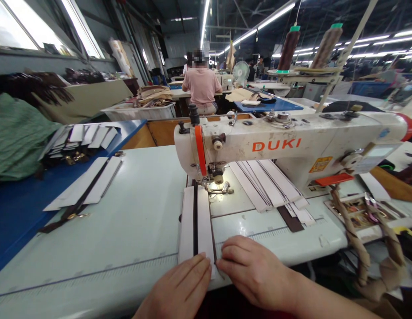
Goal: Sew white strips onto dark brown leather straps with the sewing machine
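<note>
I see my left hand (179, 288) lying flat, fingers together, on the near end of the white zipper strip (195, 221); my right hand (255, 270) presses its right edge with curled fingertips; the strip runs under the sewing machine (292, 146) presser foot.

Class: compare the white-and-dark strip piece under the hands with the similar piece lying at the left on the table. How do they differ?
The strip under the needle runs straight into the sewing machine, pinned by the left hand and right hand. The loose strip lies slanted, untouched, with a dark tail and metal clasp showing. Both are white panels flanking a dark band.
</note>
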Available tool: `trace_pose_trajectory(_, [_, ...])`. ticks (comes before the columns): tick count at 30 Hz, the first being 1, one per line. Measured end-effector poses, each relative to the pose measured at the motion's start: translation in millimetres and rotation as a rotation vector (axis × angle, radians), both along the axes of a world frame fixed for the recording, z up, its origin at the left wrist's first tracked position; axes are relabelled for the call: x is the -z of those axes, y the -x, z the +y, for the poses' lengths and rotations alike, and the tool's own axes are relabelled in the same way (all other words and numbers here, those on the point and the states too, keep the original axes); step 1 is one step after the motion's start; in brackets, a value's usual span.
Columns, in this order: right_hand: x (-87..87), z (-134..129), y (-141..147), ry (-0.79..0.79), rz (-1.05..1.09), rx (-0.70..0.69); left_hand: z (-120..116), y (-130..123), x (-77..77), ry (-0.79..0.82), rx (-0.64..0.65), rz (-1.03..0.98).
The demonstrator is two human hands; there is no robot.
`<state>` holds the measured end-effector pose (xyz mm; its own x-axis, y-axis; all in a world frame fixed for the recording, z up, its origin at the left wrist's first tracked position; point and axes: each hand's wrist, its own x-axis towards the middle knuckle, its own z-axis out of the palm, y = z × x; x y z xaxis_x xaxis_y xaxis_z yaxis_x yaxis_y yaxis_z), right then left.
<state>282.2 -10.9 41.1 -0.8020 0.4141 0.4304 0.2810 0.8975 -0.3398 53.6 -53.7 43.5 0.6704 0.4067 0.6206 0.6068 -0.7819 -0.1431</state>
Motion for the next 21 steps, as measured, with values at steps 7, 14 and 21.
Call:
trace_pose_trajectory(7, [-6.5,1,0,0.031,0.048,0.005,1,-6,-9.2,0.015,-0.02,0.013])
trace_pose_trajectory(14, [-8.4,3,4,0.039,-0.027,-0.006,0,-8,-8.4,0.021,-0.011,-0.005])
trace_pose_trajectory(21, [-15.8,6,2,0.078,-0.139,-0.034,2,-9,-10.2,0.009,-0.004,-0.004])
